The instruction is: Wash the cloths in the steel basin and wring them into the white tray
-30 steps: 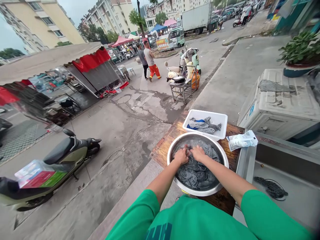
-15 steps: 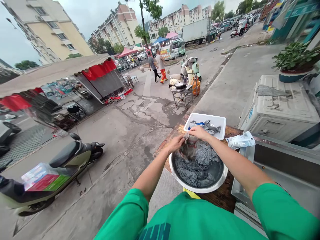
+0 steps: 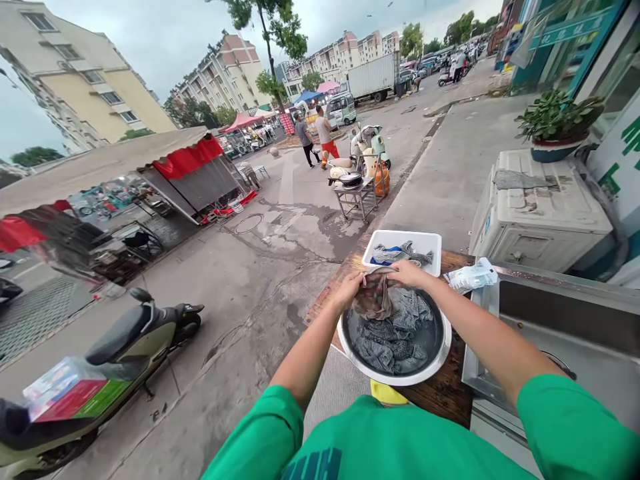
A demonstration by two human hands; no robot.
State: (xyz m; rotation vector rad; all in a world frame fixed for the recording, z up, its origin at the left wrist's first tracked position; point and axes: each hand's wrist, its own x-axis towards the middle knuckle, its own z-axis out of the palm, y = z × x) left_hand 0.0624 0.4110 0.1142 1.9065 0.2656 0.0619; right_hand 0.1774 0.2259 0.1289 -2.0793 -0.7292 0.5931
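A brownish patterned cloth point(image 3: 374, 297) hangs between my two hands over a round metal basin point(image 3: 345, 347). My left hand point(image 3: 351, 287) is closed on its upper left corner, and my right hand point(image 3: 406, 273) pinches the upper right edge. The cloth's lower end reaches down to the wet things in the basin. Grey wet cloths point(image 3: 395, 337) lie there in dark water. Just behind the basin stands a white plastic tray point(image 3: 436, 243) with a grey cloth point(image 3: 407, 252) and something blue in it.
The basin and tray rest on a wooden table point(image 3: 450, 393). To its right are a plastic packet point(image 3: 471, 275) and a metal sink-like unit point(image 3: 493, 333). A scooter point(image 3: 135, 340) stands at left; two people point(image 3: 325, 137) walk farther off.
My hands have moved apart, stretching the cloth's top edge wider between them. The camera view has shifted slightly to the right.
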